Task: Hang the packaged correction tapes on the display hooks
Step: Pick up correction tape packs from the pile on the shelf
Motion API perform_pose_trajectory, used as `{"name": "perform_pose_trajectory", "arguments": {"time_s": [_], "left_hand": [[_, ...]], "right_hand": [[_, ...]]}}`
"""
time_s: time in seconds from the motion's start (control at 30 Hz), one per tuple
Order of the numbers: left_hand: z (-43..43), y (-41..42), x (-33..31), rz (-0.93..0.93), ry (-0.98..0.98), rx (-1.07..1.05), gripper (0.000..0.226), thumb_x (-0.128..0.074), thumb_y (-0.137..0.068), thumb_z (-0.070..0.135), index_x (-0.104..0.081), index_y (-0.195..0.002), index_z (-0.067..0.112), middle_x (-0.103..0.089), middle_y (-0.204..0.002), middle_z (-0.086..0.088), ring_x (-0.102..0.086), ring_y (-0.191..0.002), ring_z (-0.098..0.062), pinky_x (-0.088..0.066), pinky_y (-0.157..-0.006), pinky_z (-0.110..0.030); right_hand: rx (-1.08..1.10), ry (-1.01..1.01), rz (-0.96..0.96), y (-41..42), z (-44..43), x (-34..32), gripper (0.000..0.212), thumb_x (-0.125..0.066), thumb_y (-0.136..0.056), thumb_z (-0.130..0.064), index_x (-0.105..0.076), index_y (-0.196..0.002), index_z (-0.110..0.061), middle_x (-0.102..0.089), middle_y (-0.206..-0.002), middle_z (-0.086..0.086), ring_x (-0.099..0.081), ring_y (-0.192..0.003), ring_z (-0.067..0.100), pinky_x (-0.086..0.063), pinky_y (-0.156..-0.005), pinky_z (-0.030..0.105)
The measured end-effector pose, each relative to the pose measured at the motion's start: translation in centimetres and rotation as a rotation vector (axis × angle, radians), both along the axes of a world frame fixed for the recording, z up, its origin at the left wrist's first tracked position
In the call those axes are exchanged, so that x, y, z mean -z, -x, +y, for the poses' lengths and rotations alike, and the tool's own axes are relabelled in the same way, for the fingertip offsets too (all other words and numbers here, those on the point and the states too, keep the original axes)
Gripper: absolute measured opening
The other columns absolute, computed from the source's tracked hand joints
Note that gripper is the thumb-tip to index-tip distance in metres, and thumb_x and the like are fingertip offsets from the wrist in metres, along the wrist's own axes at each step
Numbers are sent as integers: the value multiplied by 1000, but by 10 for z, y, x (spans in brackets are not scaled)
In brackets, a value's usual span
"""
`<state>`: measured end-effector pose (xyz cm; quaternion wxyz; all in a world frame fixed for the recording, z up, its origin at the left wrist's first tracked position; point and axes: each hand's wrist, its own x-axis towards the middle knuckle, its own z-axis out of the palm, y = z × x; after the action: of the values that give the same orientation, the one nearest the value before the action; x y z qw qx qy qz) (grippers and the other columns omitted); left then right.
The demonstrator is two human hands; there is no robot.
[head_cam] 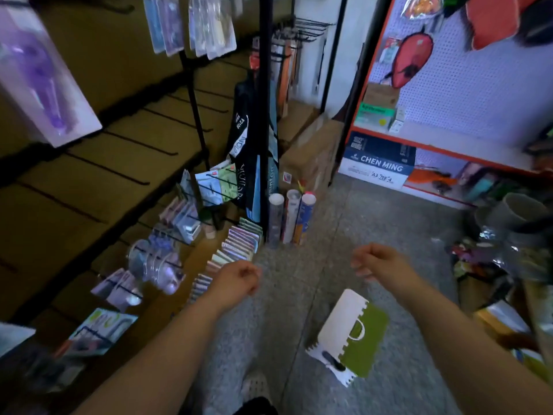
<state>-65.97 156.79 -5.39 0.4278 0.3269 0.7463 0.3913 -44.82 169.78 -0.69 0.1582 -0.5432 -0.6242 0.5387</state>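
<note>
The packaged correction tapes, flat glossy blister cards with purple and clear plastic bubbles, hung in overlapping bunches on thin black wire display hooks at the lower left of the frame. More of the same kind of card, blurred, hung at the upper left and top centre. The hooks jutted in rows from a brown board-backed rack; several were bare.

Just right of the lower bunches, a row of small pastel card packs stood on edge against the rack's foot, fanned like files.

The left hand hovered beside that row, fingers curled loosely into a soft fist, its grip closed on nothing visible. The right hand hung over the floor at centre right, fingers bent inward and likewise holding nothing; both forearms were bare.

Below the right hand, a white and olive-green paper bag with a zigzag-cut edge lay flat on the speckled grey concrete floor. Three upright cylindrical tubes, one clear and two printed, stood near a black metal post. At the upper right, an orange-framed shelf with white pegboard backing carried a blue and white carton printed "CHEN MING".
</note>
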Motion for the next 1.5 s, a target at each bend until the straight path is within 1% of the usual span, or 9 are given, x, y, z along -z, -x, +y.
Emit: {"name": "perform_pose_trajectory", "arguments": {"time_s": [0.17, 0.37, 0.57, 0.67, 0.73, 0.9, 1.03, 1.33, 1.5], "left_hand": [[47, 48, -16, -40, -16, -29, 30, -45, -90, -3, -52, -66, 14, -50, -60, -4, -48, -56, -11, -39, -46, -4], [70, 95, -25, -116, 10, -196, 17, -48, -90, -1, -58, -79, 7, -55, -69, -2, -53, -60, -9, -41, -43, -3], [58, 158, -20, -92, -55, -658, 33, -51, -87, -2, -60, -64, 19, -63, -46, 8, -58, -56, -7, -46, -66, -22], [62, 152, -5, -52, -40, -861, 37, -50, -86, -3, -57, -58, 19, -59, -37, 15, -52, -39, 10, -42, -53, -10], [70, 133, 7, -97, -49, -1041, 38, -50, -85, -8, -56, -58, 17, -55, -36, 9, -49, -34, 9, -37, -43, -4], [70, 66, 25, -171, -48, -1410, 31, -53, -86, -4, -61, -62, 15, -57, -36, 11, -50, -37, 7, -39, -49, -9], [50, 21, 31, -275, -125, -1679, 33, -47, -88, -7, -57, -62, 10, -59, -42, 5, -56, -40, 2, -44, -48, -11], [-9, -5, 157, -151, -145, -1787, 30, -51, -86, 0, -62, -63, 16, -61, -52, 6, -54, -70, -21, -42, -69, -29], [-13, 7, 284, -150, -113, -1731, 38, -53, -85, -1, -59, -53, 20, -59, -40, 11, -54, -52, -4, -43, -61, -18]], "right_hand": [[-82, -37, -15, 59, 50, -18, 29, -45, -94, -9, -54, -68, -20, -57, -69, -1, -52, -61, 10, -43, -54, 14], [-331, -27, -17, 154, 103, -17, 23, -43, -92, -2, -56, -75, -10, -58, -77, 4, -52, -66, 9, -45, -61, 19], [-705, 9, -38, 277, 138, 10, 23, -46, -92, -6, -56, -73, -14, -60, -80, 11, -53, -58, 8, -44, -45, 9], [-933, 19, -105, 320, 148, 34, 29, -49, -90, -6, -55, -68, -23, -59, -75, 6, -54, -56, 7, -42, -56, 18], [-1083, 39, -169, 335, 155, 49, 25, -50, -90, -6, -56, -71, -20, -56, -68, 0, -54, -51, 2, -41, -48, 11], [-1350, 44, -215, 347, 151, 69, 12, -50, -91, -6, -61, -94, -5, -52, -66, -2, -49, -54, 5, -36, -44, 5], [-1473, 154, -245, 346, 120, 89, 24, -46, -93, -2, -54, -71, -8, -52, -62, 4, -49, -32, -2, -33, -34, 5], [-1632, 199, -418, 317, 29, 265, 24, -40, -93, 1, -49, -73, -9, -52, -62, 6, -45, -27, -2, -28, -32, 7], [-1625, 161, -349, 335, 7, 368, 23, -42, -93, -3, -53, -74, -11, -55, -65, 1, -50, -45, 7, -34, -37, 8]]}}
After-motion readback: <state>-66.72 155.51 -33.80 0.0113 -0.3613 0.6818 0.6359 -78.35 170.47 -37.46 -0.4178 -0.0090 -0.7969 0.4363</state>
